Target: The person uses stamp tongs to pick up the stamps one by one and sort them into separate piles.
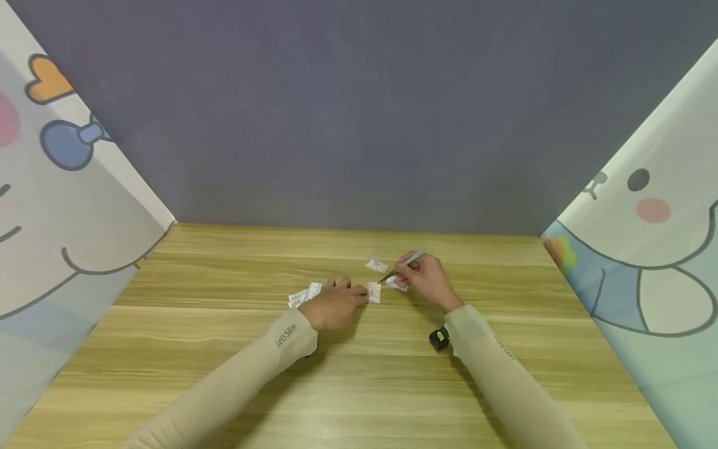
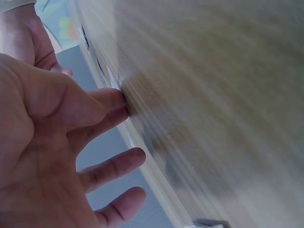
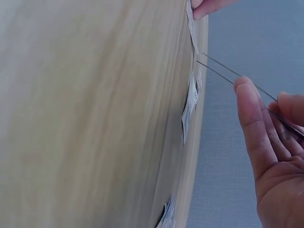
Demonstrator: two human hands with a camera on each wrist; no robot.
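Note:
A small flat whitish packet (image 1: 374,293) with printing lies on the wooden table. My left hand (image 1: 333,305) rests its fingertips on the packet's left edge, its other fingers spread. My right hand (image 1: 429,279) pinches grey metal tweezers (image 1: 416,255) between thumb and fingers. The tweezer tips are slightly apart, close to the packet's upper right corner; whether they touch it I cannot tell. In the right wrist view the tweezers (image 3: 221,73) point at that packet (image 3: 191,28). Another packet (image 1: 397,284) lies partly hidden beneath my right hand.
Farther back is another packet (image 1: 376,265). Several overlapping packets (image 1: 305,295) lie to the left, partly covered by my left hand. A grey wall (image 1: 359,125) stands behind the wooden table (image 1: 359,386), with cartoon-printed panels (image 1: 662,268) on both sides.

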